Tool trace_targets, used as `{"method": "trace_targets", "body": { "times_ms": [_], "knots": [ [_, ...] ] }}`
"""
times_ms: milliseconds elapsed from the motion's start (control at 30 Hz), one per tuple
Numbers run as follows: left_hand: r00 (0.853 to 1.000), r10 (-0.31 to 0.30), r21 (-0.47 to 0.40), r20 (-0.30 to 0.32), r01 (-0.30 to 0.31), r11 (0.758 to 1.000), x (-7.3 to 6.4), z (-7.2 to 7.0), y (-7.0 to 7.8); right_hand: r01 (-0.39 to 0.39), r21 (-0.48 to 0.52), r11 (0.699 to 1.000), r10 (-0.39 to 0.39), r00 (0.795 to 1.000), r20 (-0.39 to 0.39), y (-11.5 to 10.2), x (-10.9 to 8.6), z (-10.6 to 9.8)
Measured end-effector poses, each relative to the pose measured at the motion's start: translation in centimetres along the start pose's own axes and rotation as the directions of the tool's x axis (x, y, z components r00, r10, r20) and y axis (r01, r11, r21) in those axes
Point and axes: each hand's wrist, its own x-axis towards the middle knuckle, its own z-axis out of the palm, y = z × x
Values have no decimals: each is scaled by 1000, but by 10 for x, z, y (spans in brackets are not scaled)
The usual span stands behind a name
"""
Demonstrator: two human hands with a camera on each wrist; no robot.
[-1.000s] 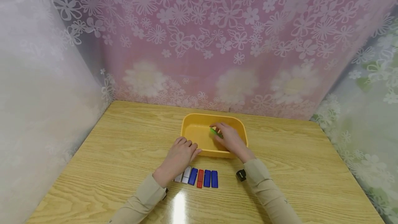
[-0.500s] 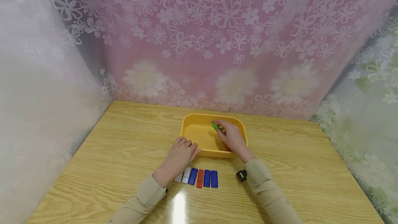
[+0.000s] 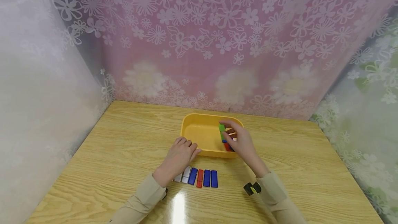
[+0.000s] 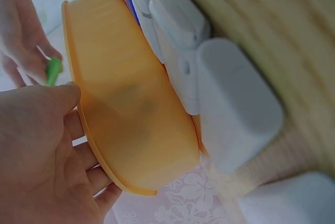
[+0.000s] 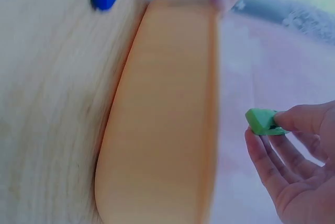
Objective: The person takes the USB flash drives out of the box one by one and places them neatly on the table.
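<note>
In the head view my right hand (image 3: 240, 141) is over the right end of a yellow plastic bin (image 3: 199, 152), pinching a green plastic clip (image 3: 222, 132) between thumb and fingers. The right wrist view shows the clip's wedge-shaped end (image 5: 259, 121) above the bin's rim level. Below that hand, red and blue clips (image 3: 228, 147) lie inside the bin, partly covered by it. My left hand (image 3: 181, 153) grips the bin's near left rim, with the thumb and fingers about the rim (image 4: 90, 139) in the left wrist view.
In front of the bin, a row of blue (image 3: 207, 178), red (image 3: 200, 178) and white clips (image 3: 186, 175) lies on the wooden table (image 3: 130, 141); my left forearm hides its left end. A pink flowered curtain (image 3: 199, 44) hangs behind the table.
My right hand has drawn back to the right with the green clip, which now stands more upright. Red and blue clips in the bin have come into sight. The left hand stays put.
</note>
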Motion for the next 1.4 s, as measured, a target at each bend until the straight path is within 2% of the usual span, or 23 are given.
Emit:
{"method": "trace_targets", "body": {
  "times_ms": [233, 467, 533, 633, 733, 1033, 1133, 1267, 1400],
  "knots": [
    [1000, -1, 3, -1, 1, 1000, -1, 0, 0, -83, 94, 992, 79, 996, 45, -18, -28, -13],
    [1000, 10, 19, -8, -10, 1000, -1, 2, -1, -78, 93, 993, 68, 992, 105, -21, -59, -14],
    [1000, 10, 19, -7, -10, 1000, -1, 2, -2, -98, 88, 991, 85, 987, 139, -21, -67, -13],
    [1000, 5, 10, -5, -5, 1000, -1, 1, -2, -156, 80, 985, 136, 968, 212, -21, -77, -9],
    [1000, -1, -3, -2, 1, 1000, 0, 0, -1, -212, 55, 976, 188, 940, 285, -20, -84, -5],
    [1000, -8, 1, 10, 8, 1000, 1, 1, -1, -225, -9, 974, 211, 895, 394, -13, -94, 8],
    [1000, -13, -9, 16, 13, 1000, 1, 1, -1, -225, -43, 973, 224, 894, 387, -13, -95, 10],
    [1000, -18, -21, 24, 18, 1000, 1, 1, 0, -193, -87, 977, 211, 912, 352, -14, -96, 10],
    [999, -22, -26, 28, 22, 999, 1, 1, 0, -170, -104, 980, 196, 920, 339, -14, -96, 11]
  ]
}}
